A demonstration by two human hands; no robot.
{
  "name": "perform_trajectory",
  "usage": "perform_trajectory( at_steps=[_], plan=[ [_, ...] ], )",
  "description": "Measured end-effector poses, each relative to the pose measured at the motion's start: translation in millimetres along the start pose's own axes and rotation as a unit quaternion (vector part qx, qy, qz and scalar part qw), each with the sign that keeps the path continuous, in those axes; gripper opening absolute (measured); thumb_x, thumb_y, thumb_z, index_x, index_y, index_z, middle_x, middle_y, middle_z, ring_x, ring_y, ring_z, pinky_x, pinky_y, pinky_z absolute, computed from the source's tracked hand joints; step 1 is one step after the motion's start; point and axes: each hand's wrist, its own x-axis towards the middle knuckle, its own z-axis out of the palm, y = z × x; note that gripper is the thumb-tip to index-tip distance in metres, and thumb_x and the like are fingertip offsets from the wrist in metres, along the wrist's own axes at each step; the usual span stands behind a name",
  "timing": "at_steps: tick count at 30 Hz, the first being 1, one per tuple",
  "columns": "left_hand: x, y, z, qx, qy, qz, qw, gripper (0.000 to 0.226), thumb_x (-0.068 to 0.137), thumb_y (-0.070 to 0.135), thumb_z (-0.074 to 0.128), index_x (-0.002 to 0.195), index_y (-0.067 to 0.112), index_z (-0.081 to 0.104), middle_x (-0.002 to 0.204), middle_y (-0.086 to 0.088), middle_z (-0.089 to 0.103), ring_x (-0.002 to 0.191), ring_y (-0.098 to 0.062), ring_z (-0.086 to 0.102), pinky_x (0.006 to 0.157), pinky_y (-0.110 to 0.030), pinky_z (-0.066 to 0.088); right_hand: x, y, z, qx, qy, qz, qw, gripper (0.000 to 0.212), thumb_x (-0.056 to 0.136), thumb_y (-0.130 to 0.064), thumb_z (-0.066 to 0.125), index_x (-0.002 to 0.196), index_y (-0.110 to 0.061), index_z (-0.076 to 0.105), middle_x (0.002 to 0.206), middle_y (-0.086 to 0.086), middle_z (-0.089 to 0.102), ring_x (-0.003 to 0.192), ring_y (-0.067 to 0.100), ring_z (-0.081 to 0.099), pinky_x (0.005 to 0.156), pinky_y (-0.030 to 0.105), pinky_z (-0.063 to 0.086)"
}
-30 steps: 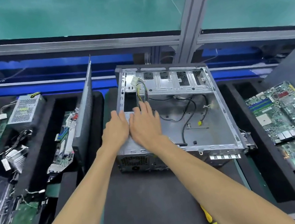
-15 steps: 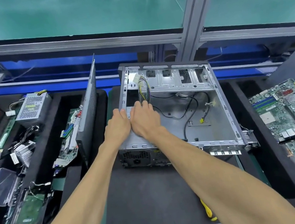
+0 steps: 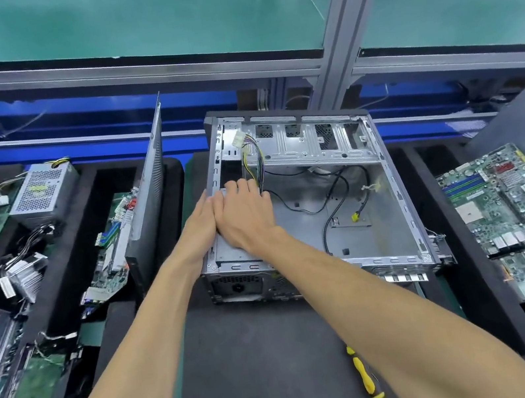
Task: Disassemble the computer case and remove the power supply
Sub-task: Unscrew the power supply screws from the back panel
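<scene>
Clerk: Item one, and where?

Me: Open grey sheet-metal computer case (image 3: 344,219), side panel off, lying flat on the dark foam mat of the bench (image 3: 263,355). Item two, grey metal power supply box (image 3: 232,256), seated in the case's near-left corner, directly under my palms.

Clerk: Hands?

Me: Left hand (image 3: 201,228) on the case's left rail, its fingers (image 3: 207,201) straight and together. Right hand (image 3: 245,217) flat on top of the box, touching the left hand; its fingers (image 3: 238,187) lie close together and bend over the box's far edge. Whether they grip that edge, I cannot tell.

Clerk: Attached?

Me: Bundle of yellow, black and purple wires with a white plug (image 3: 252,155), rising just beyond my right fingertips.

Clerk: Sundries?

Me: Yellow-and-black-handled screwdriver (image 3: 365,378) on the mat beside my right forearm. Second perforated grey power supply (image 3: 44,192) in the far-left tray. Green motherboard (image 3: 506,198) in the right tray. Upright grey side panel (image 3: 153,196) just left of the case.
</scene>
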Motion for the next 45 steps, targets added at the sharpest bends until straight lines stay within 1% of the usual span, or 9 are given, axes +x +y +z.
perform_trajectory(
  at_steps=[7,13,18,20,26,31,39,43,45],
  plan=[
    [-5.3,3.2,1.8,-0.016,0.014,0.006,1.0,0.056,0.104,0.053,0.036,0.155,0.033,0.032,0.157,0.015,0.036,0.138,-0.002,0.036,0.105,-0.021,0.026,5.5,-0.6,-4.8,0.0,0.0,0.003,1.0,0.04,0.107,-0.035,0.028,0.129,-0.012,0.052,0.129,0.01,0.055,0.121,0.029,0.046,0.1,0.046,0.037],
    [-6.5,0.9,0.4,-0.031,0.014,0.008,0.999,0.054,0.105,0.049,0.036,0.156,0.031,0.031,0.159,0.013,0.034,0.141,-0.003,0.033,0.103,-0.021,0.026,-14.9,3.0,-9.6,0.013,0.077,-0.047,0.996,0.055,0.106,-0.038,0.029,0.154,-0.012,0.032,0.152,0.007,0.04,0.141,0.024,0.031,0.116,0.049,0.024],
    [-3.4,-0.9,0.3,-0.031,0.014,0.008,0.999,0.052,0.105,0.048,0.037,0.155,0.033,0.032,0.156,0.016,0.037,0.132,0.003,0.036,0.102,-0.018,0.027,-6.3,10.3,-7.4,0.031,-0.017,-0.07,0.997,0.06,0.108,-0.039,0.022,0.161,-0.011,0.015,0.168,0.004,0.016,0.155,0.018,0.005,0.125,0.048,0.003],
    [-1.8,-2.5,-0.5,-0.036,0.013,0.008,0.999,0.052,0.105,0.05,0.037,0.155,0.034,0.033,0.156,0.016,0.037,0.138,0.0,0.036,0.108,-0.021,0.027,-2.3,9.9,-6.5,0.053,-0.014,-0.065,0.996,0.06,0.108,-0.039,0.023,0.162,-0.012,0.013,0.169,0.003,0.012,0.156,0.016,0.003,0.125,0.048,0.001],
    [-4.8,-0.1,0.4,-0.029,0.008,0.009,1.0,0.055,0.104,0.056,0.034,0.155,0.036,0.031,0.158,0.017,0.034,0.141,0.0,0.032,0.105,-0.019,0.024,5.9,11.1,-3.6,0.072,0.005,-0.072,0.995,0.062,0.108,-0.039,0.022,0.162,-0.014,0.007,0.17,-0.001,0.005,0.156,0.012,-0.003,0.125,0.049,-0.005],
    [-7.9,2.9,1.7,-0.025,0.005,0.012,1.0,0.052,0.105,0.054,0.033,0.154,0.038,0.032,0.156,0.019,0.035,0.128,0.008,0.032,0.089,-0.008,0.026,10.2,13.4,-0.9,0.066,0.0,-0.073,0.995,0.063,0.108,-0.041,0.022,0.162,-0.014,0.007,0.17,-0.001,0.005,0.156,0.011,-0.004,0.125,0.048,-0.007],
    [-8.4,1.5,-0.4,0.011,0.012,0.008,1.0,0.054,0.105,0.053,0.031,0.155,0.032,0.032,0.158,0.015,0.033,0.143,-0.002,0.029,0.109,-0.022,0.022,2.9,23.2,-23.9,0.075,-0.041,-0.137,0.987,0.072,0.107,-0.05,0.031,0.161,-0.008,0.011,0.169,0.006,0.01,0.156,0.016,-0.002,0.126,0.043,-0.006],
    [-7.2,0.1,-0.9,0.0,0.013,0.001,1.0,0.052,0.106,0.047,0.034,0.155,0.032,0.032,0.157,0.012,0.036,0.139,-0.003,0.033,0.109,-0.022,0.023,-4.9,45.5,-58.5,0.085,-0.125,-0.264,0.953,0.091,0.093,-0.064,0.056,0.158,-0.007,0.027,0.165,0.01,0.026,0.151,0.017,0.019,0.122,0.027,0.009],
    [-7.3,0.4,-1.1,-0.008,0.015,0.001,1.0,0.047,0.105,0.047,0.035,0.15,0.035,0.041,0.151,0.009,0.047,0.136,-0.008,0.044,0.116,-0.031,0.03,-10.4,52.9,-62.7,0.053,-0.156,-0.308,0.937,0.098,0.086,-0.064,0.066,0.156,-0.004,0.031,0.164,0.009,0.027,0.149,0.014,0.021,0.12,0.022,0.011]
  ],
)
